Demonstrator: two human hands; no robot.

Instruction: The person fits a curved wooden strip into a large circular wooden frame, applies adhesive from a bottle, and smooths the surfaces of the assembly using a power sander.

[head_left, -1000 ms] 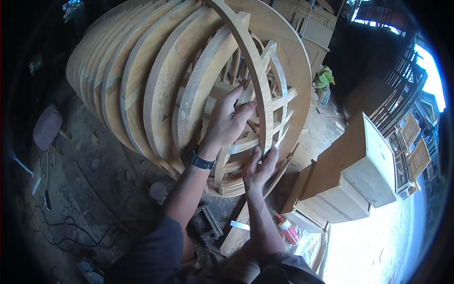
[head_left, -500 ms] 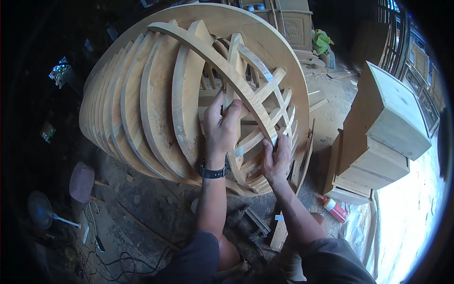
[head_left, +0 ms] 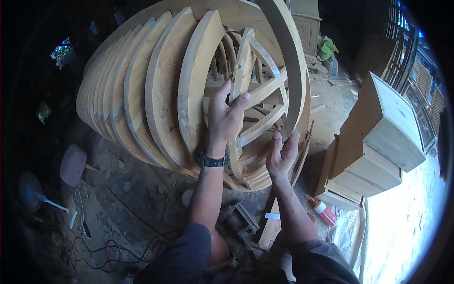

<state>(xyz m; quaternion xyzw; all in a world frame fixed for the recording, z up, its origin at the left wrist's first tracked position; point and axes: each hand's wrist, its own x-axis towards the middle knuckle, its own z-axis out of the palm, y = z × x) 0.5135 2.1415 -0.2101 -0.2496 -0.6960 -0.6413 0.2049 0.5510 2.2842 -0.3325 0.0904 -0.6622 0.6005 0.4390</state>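
A large rounded wooden frame [head_left: 163,90] of curved ribs spreads before me, with crossing slats on its right side. My right hand [head_left: 282,155] pinches the lower end of a long curved wooden strip [head_left: 294,61] between thumb and fingers. The strip arches upward past the top edge of the view, in front of the frame's round rim. My left hand [head_left: 224,118], with a watch on its wrist, grips an upright wooden slat [head_left: 242,66] with a small hole in it. The slat passes between thumb and forefinger; the other fingers are partly hidden.
To the right stand pale wooden cabinet pieces [head_left: 373,142]. A red glue bottle [head_left: 325,212] lies on the floor near them. A metal vise-like tool [head_left: 239,217] is below my arms. At lower left are a mallet [head_left: 74,164], a fan-like disc [head_left: 30,191] and tangled cables [head_left: 109,253].
The curved strip has swung from a diagonal across the crossing slats to a steeper position at the right. My right hand keeps its lower end; my left hand stays at the upright slat.
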